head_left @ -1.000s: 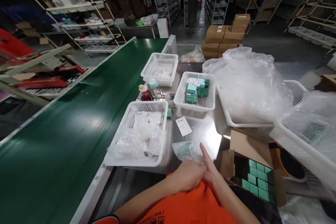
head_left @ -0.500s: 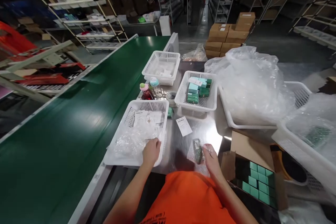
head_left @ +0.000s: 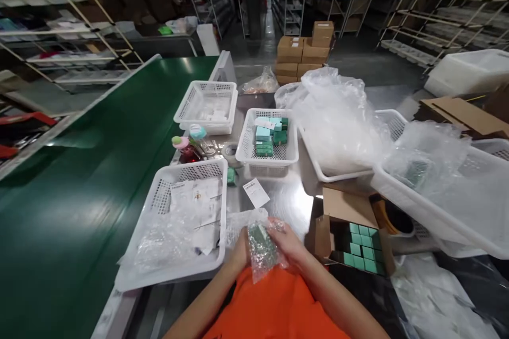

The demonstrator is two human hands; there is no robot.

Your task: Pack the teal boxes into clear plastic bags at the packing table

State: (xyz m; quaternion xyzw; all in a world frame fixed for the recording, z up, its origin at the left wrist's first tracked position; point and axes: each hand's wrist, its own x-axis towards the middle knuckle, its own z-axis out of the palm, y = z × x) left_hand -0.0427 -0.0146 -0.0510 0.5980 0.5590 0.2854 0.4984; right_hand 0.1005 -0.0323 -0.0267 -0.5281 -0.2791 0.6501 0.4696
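We hold a small green box wrapped in bubble wrap (head_left: pixel 260 246) between both hands, just above the near edge of the desk (head_left: pixel 292 198), close to our body. To do this step well, we think the wrap should be kept tight around the box and the loose end folded flat, so the corners of the box stay covered and the wrap does not open again.

The left hand (head_left: pixel 239 250) closes on the left side of the packet; its fingers are mostly hidden behind the wrap. The right hand (head_left: pixel 288 243) closes on the right side, with the fingers bent over the upper part of the wrap. Both grips are closed on the same packet, and neither is wide open.

Just left of the packet, along the near left part of the desk, stands a white basket (head_left: pixel 159 275) with plastic bags and papers. A small paper label (head_left: pixel 256 193) lies on the desk just behind the hands. Near the right edge, an open carton (head_left: pixel 338 212) shows rows of green boxes. Farther back, another white basket with green boxes (head_left: pixel 246 148) stands near the middle of the desk.
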